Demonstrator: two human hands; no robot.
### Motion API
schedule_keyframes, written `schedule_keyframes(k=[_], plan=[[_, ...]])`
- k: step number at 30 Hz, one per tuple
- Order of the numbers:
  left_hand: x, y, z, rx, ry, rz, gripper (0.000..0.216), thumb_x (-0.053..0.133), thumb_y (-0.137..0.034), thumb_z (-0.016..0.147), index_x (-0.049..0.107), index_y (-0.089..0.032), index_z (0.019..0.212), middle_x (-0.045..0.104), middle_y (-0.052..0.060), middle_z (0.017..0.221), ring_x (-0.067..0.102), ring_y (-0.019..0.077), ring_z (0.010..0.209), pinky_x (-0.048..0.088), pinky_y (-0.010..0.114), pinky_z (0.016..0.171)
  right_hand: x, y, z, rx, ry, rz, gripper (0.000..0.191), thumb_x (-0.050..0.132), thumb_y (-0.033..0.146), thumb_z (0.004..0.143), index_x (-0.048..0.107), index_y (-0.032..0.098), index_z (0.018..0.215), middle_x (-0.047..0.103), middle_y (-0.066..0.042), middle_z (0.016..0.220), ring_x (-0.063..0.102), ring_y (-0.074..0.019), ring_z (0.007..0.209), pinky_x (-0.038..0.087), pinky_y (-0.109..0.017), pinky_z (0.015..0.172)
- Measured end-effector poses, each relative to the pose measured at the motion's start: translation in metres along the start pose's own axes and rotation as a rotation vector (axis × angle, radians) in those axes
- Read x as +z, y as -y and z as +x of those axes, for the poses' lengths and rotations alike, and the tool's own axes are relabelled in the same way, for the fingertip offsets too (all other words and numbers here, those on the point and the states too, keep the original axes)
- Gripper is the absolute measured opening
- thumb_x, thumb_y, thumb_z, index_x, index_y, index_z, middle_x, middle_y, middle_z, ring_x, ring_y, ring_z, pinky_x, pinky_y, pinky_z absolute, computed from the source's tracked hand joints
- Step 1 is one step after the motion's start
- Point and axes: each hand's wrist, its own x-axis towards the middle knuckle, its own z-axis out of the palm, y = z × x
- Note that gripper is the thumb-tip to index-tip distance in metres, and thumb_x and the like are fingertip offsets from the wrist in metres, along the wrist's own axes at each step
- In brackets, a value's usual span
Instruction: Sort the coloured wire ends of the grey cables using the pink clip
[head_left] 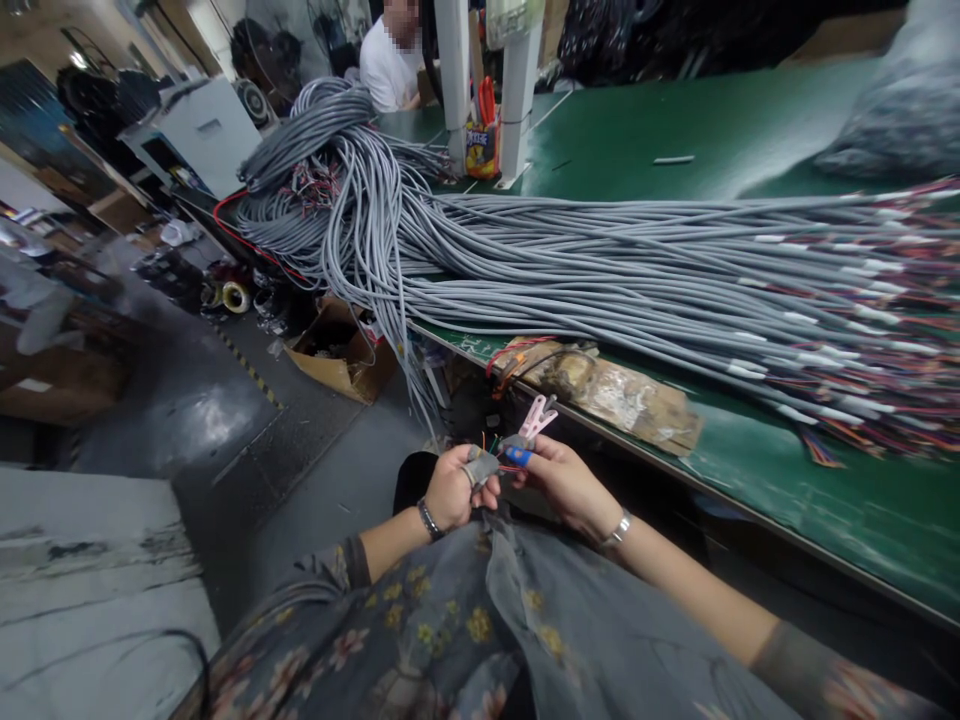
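In front of my lap my left hand point(450, 492) is closed around the end of a grey cable. Something grey, perhaps tape on the thumb or cable sheath, shows at its fingertips. Thin coloured wires point(493, 441), orange and green among them, stick up there. My right hand point(562, 482) is close beside it, fingers pinched near reddish wires point(510, 468); one fingertip carries a blue wrap point(517, 456). Just beyond these fingers is a pink clip-like thing point(537, 418) with two prongs; whether the hand grips it, I cannot tell.
A thick bundle of grey cables point(540, 250) lies along the green table point(750, 120), coloured wire ends at right. A worn board point(630, 400) rests at the near edge. Below stands a cardboard box point(345, 365). A person point(390, 65) in white is across the table.
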Motion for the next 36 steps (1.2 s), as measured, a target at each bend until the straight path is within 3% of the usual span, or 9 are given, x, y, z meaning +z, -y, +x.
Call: schedule_keyframes(k=[9, 15, 22, 33, 36], plan=[[-0.003, 0.001, 0.001, -0.042, 0.04, -0.016, 0.04, 0.073, -0.05, 0.05, 0.051, -0.017, 0.06, 0.056, -0.002, 0.043, 0.045, 0.0075, 0.029, 0.018, 0.018, 0.03, -0.008, 0.002, 0.0, 0.051, 0.027, 0.129, 0.041, 0.085, 0.048, 0.049, 0.064, 0.018, 0.069, 0.06, 0.002, 0.061, 0.05, -0.0096, 0.051, 0.044, -0.026, 0.053], [-0.005, 0.001, 0.001, -0.047, 0.059, 0.029, 0.038, 0.072, -0.048, 0.052, 0.051, -0.017, 0.058, 0.056, -0.001, 0.043, 0.045, 0.0076, 0.028, 0.016, 0.018, 0.03, -0.013, 0.008, -0.001, -0.006, 0.083, -0.014, 0.041, 0.086, 0.04, 0.051, 0.065, 0.018, 0.079, 0.064, 0.001, 0.067, 0.055, -0.0121, 0.056, 0.043, -0.027, 0.057], [-0.005, 0.001, 0.0, -0.072, 0.091, 0.054, 0.039, 0.071, -0.049, 0.052, 0.05, -0.017, 0.057, 0.056, -0.001, 0.043, 0.045, 0.0071, 0.029, 0.017, 0.018, 0.03, -0.017, 0.001, 0.001, -0.024, 0.108, -0.108, 0.038, 0.082, 0.046, 0.055, 0.063, 0.017, 0.072, 0.062, 0.002, 0.058, 0.051, -0.011, 0.051, 0.04, -0.027, 0.055], [-0.009, -0.001, 0.003, -0.151, 0.18, -0.027, 0.041, 0.074, -0.048, 0.049, 0.048, -0.017, 0.058, 0.054, -0.001, 0.041, 0.043, 0.0083, 0.028, 0.015, 0.019, 0.03, -0.008, -0.009, 0.003, -0.005, 0.143, 0.03, 0.045, 0.084, 0.052, 0.05, 0.06, 0.017, 0.066, 0.058, 0.003, 0.057, 0.047, -0.0088, 0.05, 0.039, -0.026, 0.055], [-0.008, -0.002, 0.002, -0.172, 0.183, 0.01, 0.039, 0.074, -0.047, 0.054, 0.049, -0.017, 0.058, 0.054, -0.001, 0.041, 0.043, 0.0077, 0.028, 0.015, 0.019, 0.031, -0.005, -0.006, 0.002, -0.046, 0.129, -0.028, 0.045, 0.081, 0.055, 0.054, 0.059, 0.018, 0.068, 0.057, 0.003, 0.057, 0.047, -0.0099, 0.051, 0.039, -0.026, 0.055]])
